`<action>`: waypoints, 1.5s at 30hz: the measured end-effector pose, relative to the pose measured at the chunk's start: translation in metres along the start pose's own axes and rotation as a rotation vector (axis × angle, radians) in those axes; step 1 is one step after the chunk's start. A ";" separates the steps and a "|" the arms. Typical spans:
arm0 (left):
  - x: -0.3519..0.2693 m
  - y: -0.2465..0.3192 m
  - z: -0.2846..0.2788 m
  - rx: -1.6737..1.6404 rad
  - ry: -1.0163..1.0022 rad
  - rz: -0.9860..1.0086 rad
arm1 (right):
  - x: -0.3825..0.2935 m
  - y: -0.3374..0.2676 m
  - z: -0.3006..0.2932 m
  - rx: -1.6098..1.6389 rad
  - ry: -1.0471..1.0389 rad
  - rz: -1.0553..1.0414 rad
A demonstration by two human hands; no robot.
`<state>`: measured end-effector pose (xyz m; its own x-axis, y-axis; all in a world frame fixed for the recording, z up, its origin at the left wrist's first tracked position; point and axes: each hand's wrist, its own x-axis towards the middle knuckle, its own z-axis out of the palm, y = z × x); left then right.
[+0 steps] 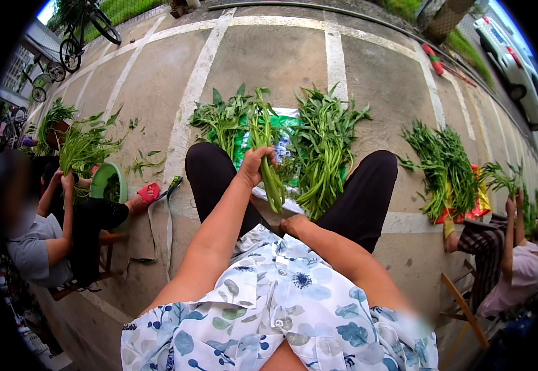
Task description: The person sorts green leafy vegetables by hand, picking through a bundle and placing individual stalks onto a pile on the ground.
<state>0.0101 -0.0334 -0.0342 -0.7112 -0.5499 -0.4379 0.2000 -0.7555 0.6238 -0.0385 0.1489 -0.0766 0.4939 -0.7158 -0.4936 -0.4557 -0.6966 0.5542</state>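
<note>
My left hand grips a slim bunch of water spinach around its stems. The leafy tops point away from me and the cut stem ends towards my lap. Just below those ends is my right hand, fingers curled and partly hidden, so I cannot tell whether it holds anything. Between my knees a green and white plastic sack lies flat on the ground. On its right side rests a large pile of water spinach; a smaller pile lies on the left, partly behind the held bunch.
At left a seated person holds greens beside a green basin. A strap lies near my left knee. At right, another seated person holds greens near a pile on a red and yellow sack.
</note>
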 end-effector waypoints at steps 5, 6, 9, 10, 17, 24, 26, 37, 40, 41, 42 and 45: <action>-0.001 0.005 0.004 0.026 -0.057 0.016 | -0.005 0.035 -0.027 -0.949 0.152 0.240; 0.000 0.006 0.005 0.034 -0.081 0.010 | -0.001 0.031 -0.021 -0.794 0.154 0.283; -0.003 0.011 0.005 0.007 -0.094 -0.007 | 0.019 -0.004 0.027 0.322 0.038 0.341; -0.003 0.012 0.005 -0.007 -0.126 -0.007 | 0.015 -0.007 0.041 0.705 -0.098 0.251; -0.011 0.018 0.000 -0.270 -0.282 -0.021 | -0.024 0.048 0.053 1.731 0.161 0.777; -0.014 0.016 0.010 -0.442 -0.423 -0.082 | -0.022 0.083 0.061 2.682 0.758 1.202; -0.017 0.017 0.018 -0.503 -0.473 -0.086 | -0.023 0.089 0.062 2.771 0.843 1.286; -0.028 0.022 0.037 -0.643 -0.557 -0.044 | -0.031 0.117 0.040 3.072 1.066 1.029; -0.028 0.022 0.042 -0.658 -0.582 -0.050 | -0.027 0.120 0.044 3.089 1.032 1.021; -0.028 0.022 0.043 -0.652 -0.582 -0.050 | -0.024 0.121 0.048 3.083 1.052 1.054; -0.029 0.023 0.044 -0.649 -0.585 -0.049 | -0.022 0.122 0.052 3.076 1.073 1.087; -0.031 0.023 0.047 -0.642 -0.590 -0.053 | -0.017 0.129 0.059 3.001 1.063 1.217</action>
<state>0.0055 -0.0167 0.0239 -0.9276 -0.3686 0.0617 0.3716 -0.9271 0.0491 -0.1493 0.0684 -0.0358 -0.4454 -0.7440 -0.4980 0.6754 0.0859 -0.7324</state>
